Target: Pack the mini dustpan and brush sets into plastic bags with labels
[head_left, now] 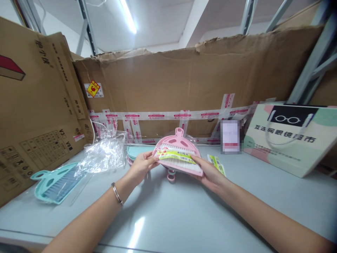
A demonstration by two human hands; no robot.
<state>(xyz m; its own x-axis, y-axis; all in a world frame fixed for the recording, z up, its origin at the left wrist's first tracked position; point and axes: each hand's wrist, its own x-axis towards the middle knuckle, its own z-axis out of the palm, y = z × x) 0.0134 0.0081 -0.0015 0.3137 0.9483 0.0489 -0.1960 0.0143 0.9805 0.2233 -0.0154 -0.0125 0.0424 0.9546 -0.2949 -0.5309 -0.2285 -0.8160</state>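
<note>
Between my two hands is a pink dustpan and brush set (173, 142) in clear plastic, its handle pointing away from me. A yellow-green label (181, 157) runs across its white bristles. My left hand (143, 167) pinches its left edge, thumb on top. On the right edge, my right hand (207, 174) grips with the thumb over the label's end and fingers underneath. Behind my left hand lies a turquoise dustpan (138, 151), partly covered. Small pink and turquoise handle ends (171, 176) show just below the held set.
At the left lies a turquoise dustpan and brush (59, 182) beside crumpled clear plastic bags (105, 154). More yellow-green labels (217, 164) lie right of centre. A paper gift bag (286, 140) stands at the right. Cardboard boxes (163, 84) wall the table's (184, 218) back and left.
</note>
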